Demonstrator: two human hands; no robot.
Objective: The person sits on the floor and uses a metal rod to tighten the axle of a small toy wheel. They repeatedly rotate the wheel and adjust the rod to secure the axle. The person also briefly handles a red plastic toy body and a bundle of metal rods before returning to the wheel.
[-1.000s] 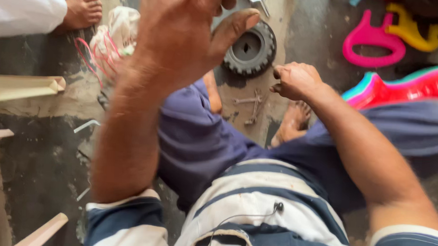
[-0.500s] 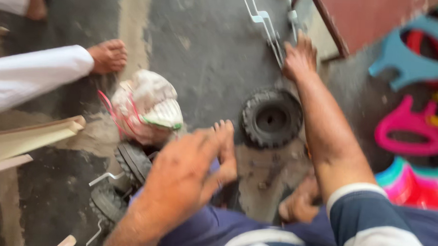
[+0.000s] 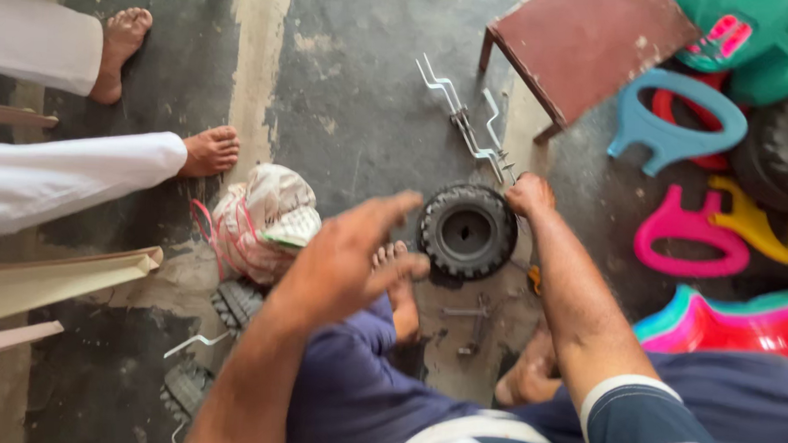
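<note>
Bent metal rods (image 3: 469, 118), a loose bundle of pale wire axles, lie on the grey floor (image 3: 355, 96) in the upper middle of the frame, just above a black toy wheel (image 3: 466, 231) that lies flat near the centre. The right hand (image 3: 528, 194) is closed in a fist at the lower end of the bundle, touching it, though whether a rod is actually pinched inside cannot be told. The left hand (image 3: 357, 255) hovers in the lower middle with fingers spread and empty, beside the wheel. This looks like the picking-up step, one rod being singled out from the bundle. Drawing it free would call for a firm pinch and a straight pull so the others do not tangle. A cloth bag (image 3: 261, 220) sits left of centre, a dark red stool (image 3: 588, 44) at the upper right.
</note>
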